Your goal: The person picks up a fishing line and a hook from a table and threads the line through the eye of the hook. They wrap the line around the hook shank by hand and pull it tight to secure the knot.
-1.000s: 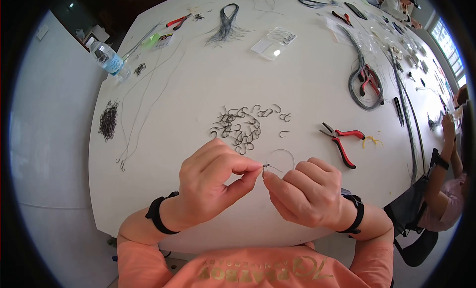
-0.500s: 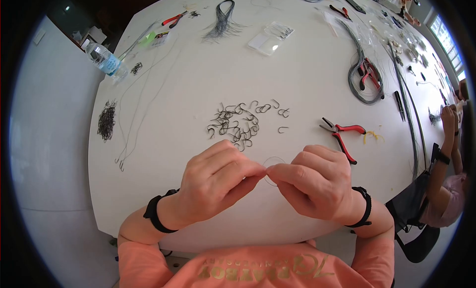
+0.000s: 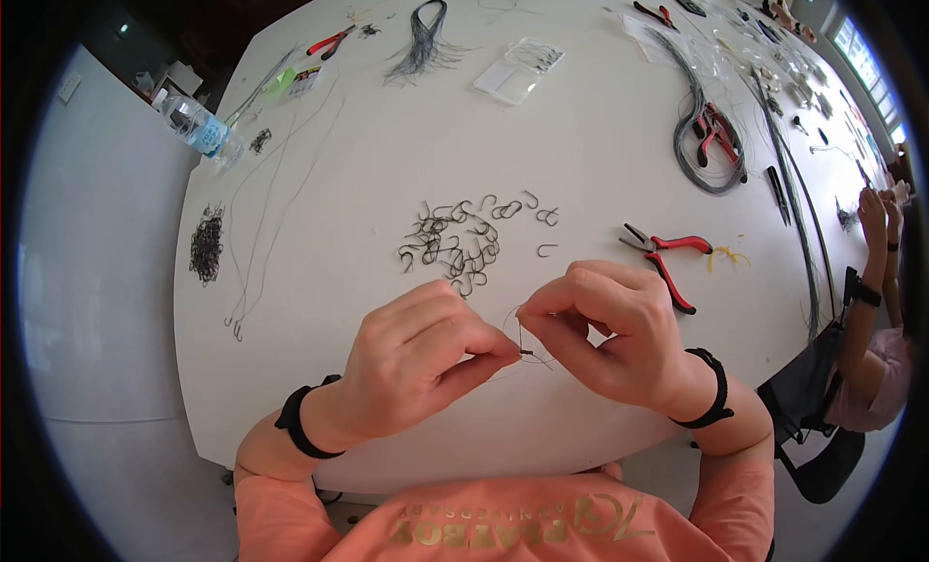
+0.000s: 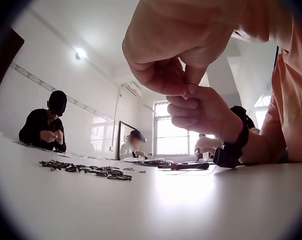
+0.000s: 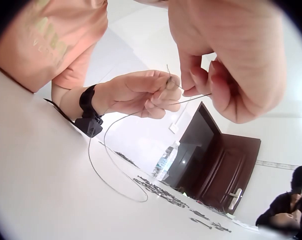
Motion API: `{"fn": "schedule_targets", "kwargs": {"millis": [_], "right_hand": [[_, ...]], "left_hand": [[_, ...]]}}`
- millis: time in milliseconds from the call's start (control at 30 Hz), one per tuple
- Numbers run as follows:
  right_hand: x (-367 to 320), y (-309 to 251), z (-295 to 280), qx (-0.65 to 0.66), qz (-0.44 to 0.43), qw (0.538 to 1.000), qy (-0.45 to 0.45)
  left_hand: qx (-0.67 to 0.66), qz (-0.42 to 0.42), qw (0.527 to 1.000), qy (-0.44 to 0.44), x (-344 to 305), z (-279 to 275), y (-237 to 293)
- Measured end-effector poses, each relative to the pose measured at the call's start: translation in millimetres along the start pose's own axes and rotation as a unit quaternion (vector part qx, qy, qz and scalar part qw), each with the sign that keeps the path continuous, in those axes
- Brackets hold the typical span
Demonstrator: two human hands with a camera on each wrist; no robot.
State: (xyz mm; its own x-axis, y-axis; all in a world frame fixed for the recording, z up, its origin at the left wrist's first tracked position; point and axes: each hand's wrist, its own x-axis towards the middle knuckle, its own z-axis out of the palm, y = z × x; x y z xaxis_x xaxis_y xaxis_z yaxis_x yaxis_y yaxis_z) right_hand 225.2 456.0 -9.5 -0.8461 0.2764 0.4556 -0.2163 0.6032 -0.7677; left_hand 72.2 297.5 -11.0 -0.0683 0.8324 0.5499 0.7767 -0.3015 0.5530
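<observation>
My left hand (image 3: pixel 411 359) pinches a small dark fish hook between thumb and forefinger, most of it hidden by the fingertips. Its dark end (image 3: pixel 525 352) pokes out, with thin line about it and a short tail sticking out. A little higher and to the right, my right hand (image 3: pixel 619 335) pinches the thin fishing line (image 3: pixel 521 332), which runs taut between the two hands. A long loop of this line hangs below the hands in the right wrist view. Beyond the hands lies a loose pile of dark fish hooks (image 3: pixel 455 241).
Red-handled pliers (image 3: pixel 668 262) lie to the right, near yellow scraps (image 3: pixel 726 259). A denser heap of dark hooks (image 3: pixel 206 245) is at the left, below a water bottle (image 3: pixel 198 129). Further off are bundled lines (image 3: pixel 426 40) and a clear plastic case (image 3: pixel 520 71). Other people sit around the table.
The hands came together with fingertips touching, then parted. My right hand has risen away from the left, drawing the line taut, and the dark hook end shows again.
</observation>
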Motion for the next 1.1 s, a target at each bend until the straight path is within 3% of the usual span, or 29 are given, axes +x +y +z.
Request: {"fn": "schedule_targets", "kwargs": {"millis": [433,600,733,967,1100], "right_hand": [[-1.6,0.4,0.4,0.011,0.058,0.998,-0.035],[-4.9,1.6,6.9,-0.014,0.03,0.999,-0.033],[-6.7,1.1,8.5,-0.047,0.005,0.998,-0.051],[-6.7,4.0,8.4,-0.064,-0.004,0.996,-0.056],[-7.9,9.1,4.1,-0.107,0.041,0.988,-0.105]], "left_hand": [[0.005,-0.005,0.999,0.041,-0.1,-3.0,3.2],[0.01,-0.101,0.993,0.063,1.8,-1.8,7.8],[0.043,-0.069,0.996,0.043,0.7,-3.1,0.2],[-0.018,-0.123,0.992,0.034,1.4,-3.0,0.5],[-0.014,-0.129,0.991,0.038,0.1,-4.3,-0.6]]}}
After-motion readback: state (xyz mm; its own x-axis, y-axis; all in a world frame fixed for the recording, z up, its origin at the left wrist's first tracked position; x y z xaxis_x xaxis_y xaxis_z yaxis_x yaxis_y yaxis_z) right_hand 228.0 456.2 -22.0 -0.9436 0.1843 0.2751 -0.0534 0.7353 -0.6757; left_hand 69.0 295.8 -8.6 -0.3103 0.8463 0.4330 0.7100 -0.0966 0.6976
